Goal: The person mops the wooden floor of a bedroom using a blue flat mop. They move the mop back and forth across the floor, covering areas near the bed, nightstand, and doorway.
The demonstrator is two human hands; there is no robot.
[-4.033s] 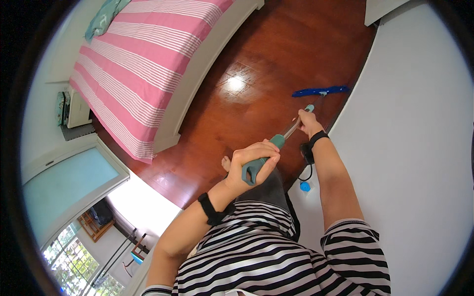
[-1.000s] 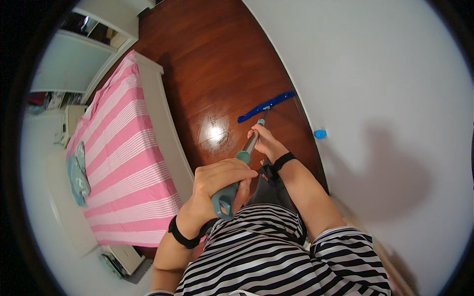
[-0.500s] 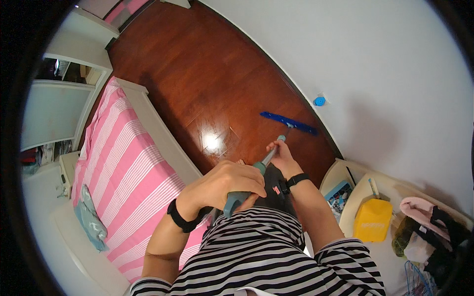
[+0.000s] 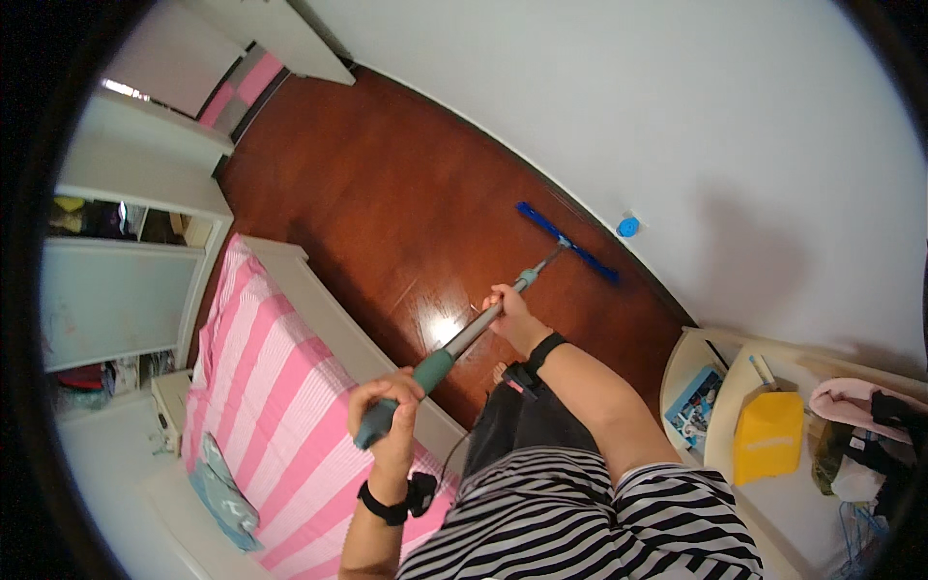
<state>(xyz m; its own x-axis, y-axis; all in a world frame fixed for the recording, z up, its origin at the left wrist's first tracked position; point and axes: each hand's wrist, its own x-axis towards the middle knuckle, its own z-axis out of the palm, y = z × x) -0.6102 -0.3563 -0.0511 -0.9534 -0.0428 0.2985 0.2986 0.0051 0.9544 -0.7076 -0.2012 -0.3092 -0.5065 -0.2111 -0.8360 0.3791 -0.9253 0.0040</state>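
Observation:
A flat mop with a long grey and green pole [image 4: 468,338] slants across the middle of the view. Its wide blue mop head [image 4: 591,260] rests on the reddish-brown wooden floor [image 4: 387,184], close to the right-hand wall. My left hand [image 4: 396,435] is closed round the thick green grip at the pole's upper end, over the bed's edge. Farther down, my right hand [image 4: 516,321] wraps the grey part of the pole. Both wrists wear black bands.
A bed [image 4: 280,387] with pink-striped bedding stands on the left, a wardrobe [image 4: 121,300] beyond it. Along the right wall [image 4: 735,116] is a round blue thing [image 4: 628,227]. At the right, a cream shelf unit [image 4: 720,425] holds a yellow bag [image 4: 768,435] and clothes.
My left hand has moved left, away from my body, and my right hand has shifted left and slightly down the view. The pole lies lower, and the mop head has turned more diagonal.

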